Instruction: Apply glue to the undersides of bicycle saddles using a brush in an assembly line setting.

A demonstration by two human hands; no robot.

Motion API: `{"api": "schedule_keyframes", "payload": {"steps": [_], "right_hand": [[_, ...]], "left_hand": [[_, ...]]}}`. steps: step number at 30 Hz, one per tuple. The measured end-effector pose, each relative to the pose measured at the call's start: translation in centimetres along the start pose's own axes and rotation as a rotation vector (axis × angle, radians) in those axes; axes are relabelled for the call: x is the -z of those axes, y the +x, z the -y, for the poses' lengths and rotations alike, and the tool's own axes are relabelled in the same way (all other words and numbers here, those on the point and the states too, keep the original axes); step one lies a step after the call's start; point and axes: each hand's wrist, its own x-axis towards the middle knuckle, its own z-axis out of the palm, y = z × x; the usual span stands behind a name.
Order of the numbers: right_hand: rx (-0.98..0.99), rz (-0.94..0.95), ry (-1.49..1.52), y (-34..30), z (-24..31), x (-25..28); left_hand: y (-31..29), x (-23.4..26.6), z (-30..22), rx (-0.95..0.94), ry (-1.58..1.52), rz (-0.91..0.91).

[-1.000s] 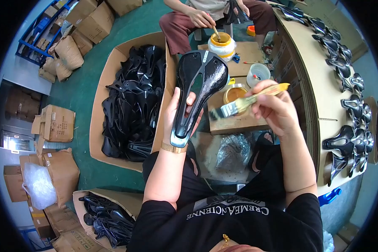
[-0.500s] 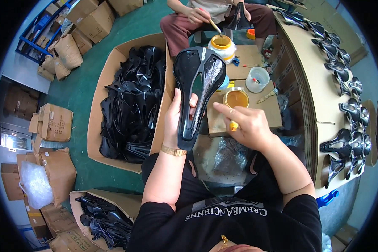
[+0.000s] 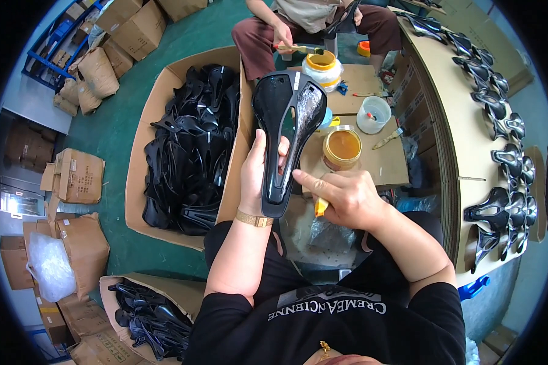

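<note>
A black bicycle saddle shell (image 3: pixel 273 100) with a long central slot stands nose-down toward me, held by my left hand (image 3: pixel 254 167), whose fingers reach behind it and show through the slot. Its right side has a wet-looking streaky shine. My right hand (image 3: pixel 347 198) is closed round a yellow-handled brush (image 3: pixel 321 207), its index finger stretched toward the shell's narrow right edge. The brush's bristles are hidden by the hand. Just beyond that hand stands an open jar (image 3: pixel 342 146) of amber-brown liquid.
A large carton (image 3: pixel 146 140) of black saddle shells stands left, a smaller carton (image 3: pixel 182 289) nearer. Ahead are a clear tub (image 3: pixel 373 115), a loose brush (image 3: pixel 388 138) and a white jar (image 3: pixel 321 70). A co-worker's hand (image 3: pixel 282 36) holds a brush. Saddle shells (image 3: pixel 492 204) line the right-hand table (image 3: pixel 444 91).
My right hand has moved left and slightly down, closer to the shell's nose. The shell has barely shifted. The co-worker's brush has swung left and lower, nearly level above the white jar.
</note>
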Motion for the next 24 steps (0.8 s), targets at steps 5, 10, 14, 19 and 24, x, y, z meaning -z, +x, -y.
{"api": "schedule_keyframes", "payload": {"steps": [5,10,14,19,24], "right_hand": [[-0.015,-0.006,0.232,-0.3,0.2,0.8],[-0.558,-0.238,0.640,-1.2,-3.7,3.6],[-0.870,-0.376,0.730,-2.2,-8.6,3.0],[-0.900,-0.154,0.354,-3.5,-11.7,0.1],[-0.909,-0.033,0.241,-3.9,-12.5,-2.1]], "left_hand": [[-0.1,0.5,-0.6,0.046,-0.052,0.039],[-0.3,-0.1,-1.0,0.058,-0.227,-0.009],[0.1,0.8,-1.1,-0.020,-0.159,-0.052],[-0.1,-0.7,-1.3,-0.080,-0.201,-0.112],[0.7,1.5,-0.7,-0.047,-0.219,-0.065]]}}
